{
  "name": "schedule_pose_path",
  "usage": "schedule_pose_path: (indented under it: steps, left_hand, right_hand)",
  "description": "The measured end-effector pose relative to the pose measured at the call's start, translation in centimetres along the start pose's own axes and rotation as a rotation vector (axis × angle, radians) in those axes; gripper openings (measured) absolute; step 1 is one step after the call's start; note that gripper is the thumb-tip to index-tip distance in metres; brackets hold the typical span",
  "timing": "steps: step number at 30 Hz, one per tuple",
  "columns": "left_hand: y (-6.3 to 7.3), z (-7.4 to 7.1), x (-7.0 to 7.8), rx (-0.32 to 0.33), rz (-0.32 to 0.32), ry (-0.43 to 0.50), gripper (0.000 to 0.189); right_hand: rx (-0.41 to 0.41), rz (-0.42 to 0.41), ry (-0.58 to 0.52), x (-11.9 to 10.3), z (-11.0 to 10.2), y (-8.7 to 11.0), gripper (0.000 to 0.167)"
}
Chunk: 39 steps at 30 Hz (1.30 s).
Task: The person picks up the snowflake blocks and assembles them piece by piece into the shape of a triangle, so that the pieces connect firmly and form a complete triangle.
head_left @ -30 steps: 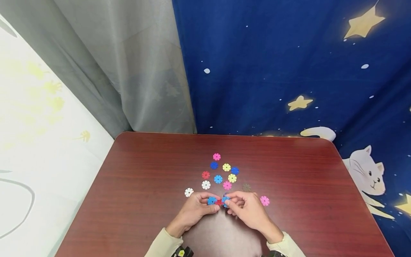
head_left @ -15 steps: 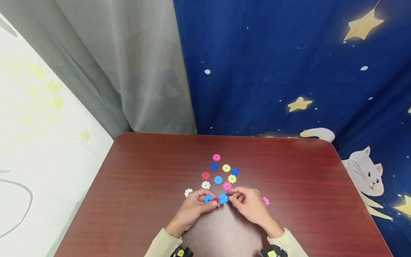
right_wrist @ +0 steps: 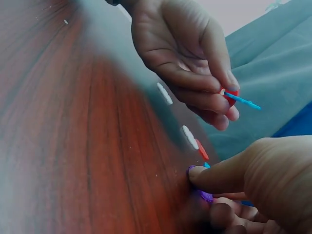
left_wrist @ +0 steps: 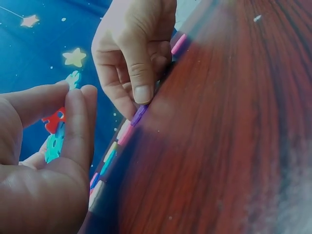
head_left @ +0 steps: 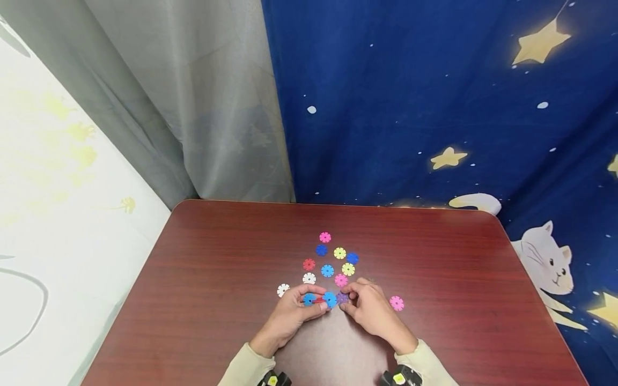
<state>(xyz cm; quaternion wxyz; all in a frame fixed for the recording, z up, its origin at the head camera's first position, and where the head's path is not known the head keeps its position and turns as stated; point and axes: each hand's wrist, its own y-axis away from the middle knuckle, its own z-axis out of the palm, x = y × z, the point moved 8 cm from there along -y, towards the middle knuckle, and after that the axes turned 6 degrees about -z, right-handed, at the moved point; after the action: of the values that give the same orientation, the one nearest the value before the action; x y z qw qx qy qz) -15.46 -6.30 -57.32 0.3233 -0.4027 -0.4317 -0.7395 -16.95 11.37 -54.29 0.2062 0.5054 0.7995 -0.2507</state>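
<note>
Head view: left grip point(head_left: 292, 312) pinches linked discs point(head_left: 319, 299) between fingertips point(head_left: 321, 307), right grip point(head_left: 369, 306) purple disc point(head_left: 342, 298).

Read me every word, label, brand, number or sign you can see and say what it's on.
No readable text anywhere.
Purple disc in the right hand: no lettering shows.
Blue curtain: pictures only, such as stars and a cat.
Yellow patch on the right wrist device: too small to tell whether it's marked.

There are at least fifteen notched discs point(head_left: 330, 299), two hands point(head_left: 292, 312) and one table point(head_left: 217, 279).
</note>
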Motion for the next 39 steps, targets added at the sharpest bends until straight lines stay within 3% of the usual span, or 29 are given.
schedule_pose_path:
  steps: [13,24,30,39]
  left_hand:
    - [0.0,0.1,0.0,0.033,0.011,0.01,0.034]
    - [0.1,-0.2,0.0,0.035,0.015,-0.031,0.035]
    - [0.0,0.1,0.2,0.025,0.036,-0.036,0.04]
    - [0.2,0.0,0.6,0.043,0.092,-0.034,0.047]
  right_hand:
    - [-0.038,0.053,-0.233,0.1,-0.8,0.5,0.016]
    - [0.062,-0.05,-0.405,-1.7,-2.8,0.9,0.007]
    - [0.094,-0.083,-0.454,-2.0,-3.2,1.2,0.006]
    - [0.124,-0.084,-0.442,-2.0,-3.3,1.5,0.005]
